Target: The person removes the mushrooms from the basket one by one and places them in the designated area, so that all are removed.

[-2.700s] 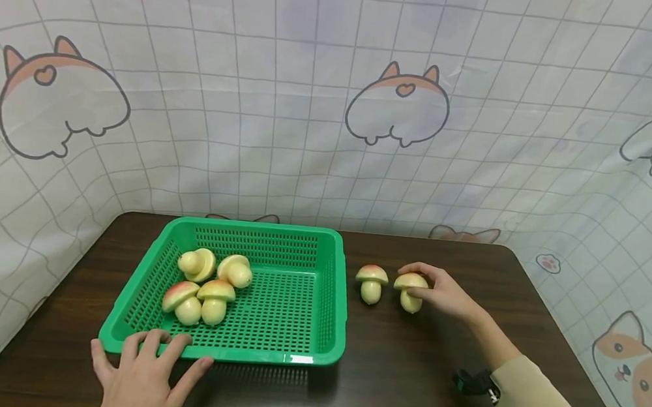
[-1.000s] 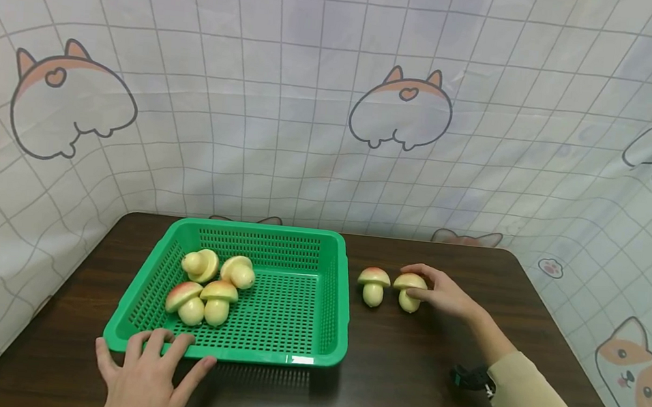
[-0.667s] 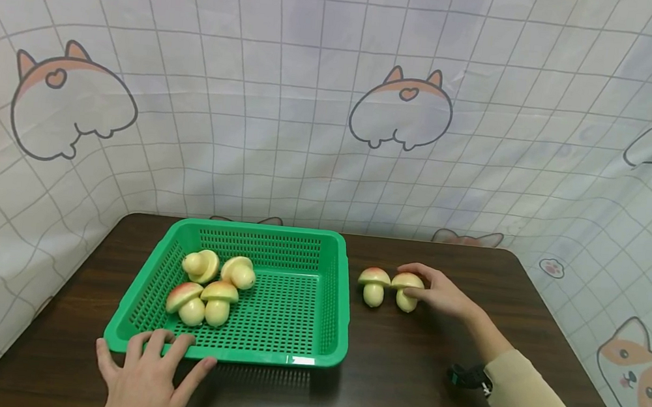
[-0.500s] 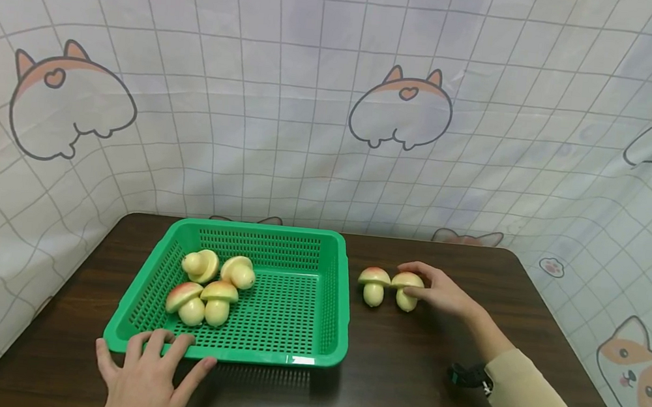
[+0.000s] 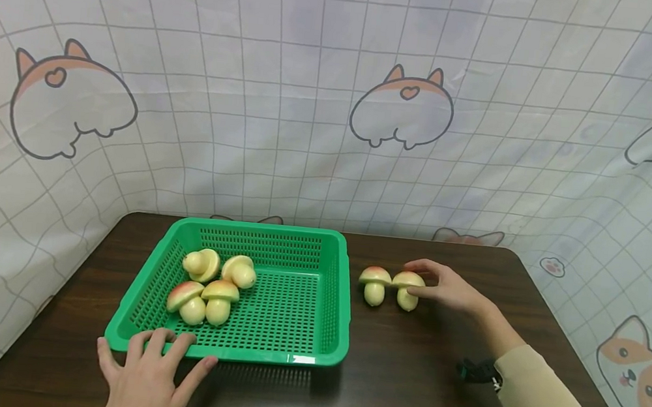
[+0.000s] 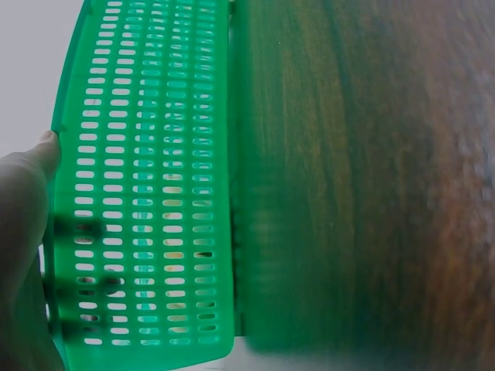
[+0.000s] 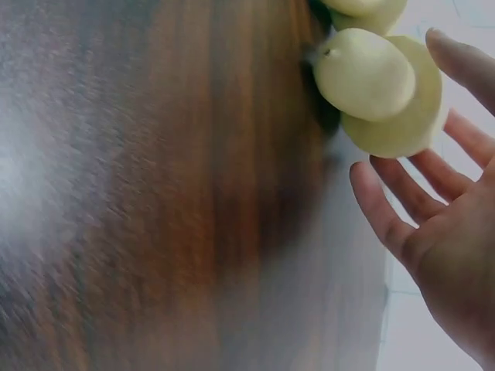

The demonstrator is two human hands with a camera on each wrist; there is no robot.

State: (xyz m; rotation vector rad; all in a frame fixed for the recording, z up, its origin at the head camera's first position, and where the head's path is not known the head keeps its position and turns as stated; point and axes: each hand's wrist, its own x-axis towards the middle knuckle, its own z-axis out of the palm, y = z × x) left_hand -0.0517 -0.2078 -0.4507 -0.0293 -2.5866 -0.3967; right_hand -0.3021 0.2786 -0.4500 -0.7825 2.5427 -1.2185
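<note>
Two toy mushrooms with reddish-yellow caps and pale stems lie side by side on the dark table: a left mushroom (image 5: 375,285) and a right mushroom (image 5: 407,291), their caps meeting at the edge. My right hand (image 5: 447,289) is spread around the right side of the right mushroom; in the right wrist view its fingers (image 7: 380,205) stand apart, with a gap to the pale underside of the cap. Over the near left rim of a green plastic basket (image 5: 264,357) my left hand (image 5: 147,376) holds on, fingers hooked inside and thumb (image 6: 48,151) outside.
Several more toy mushrooms (image 5: 218,301) are grouped in the left half of the basket. A black strap device (image 5: 477,371) sits at the right wrist. Behind the wooden table (image 5: 391,380) hangs a white checked cloth (image 5: 330,164) with dog drawings.
The right mushroom has slid left until its cap meets the left one's. Since then, my right hand has loosened and drawn slightly right. The left hand keeps its place on the basket rim.
</note>
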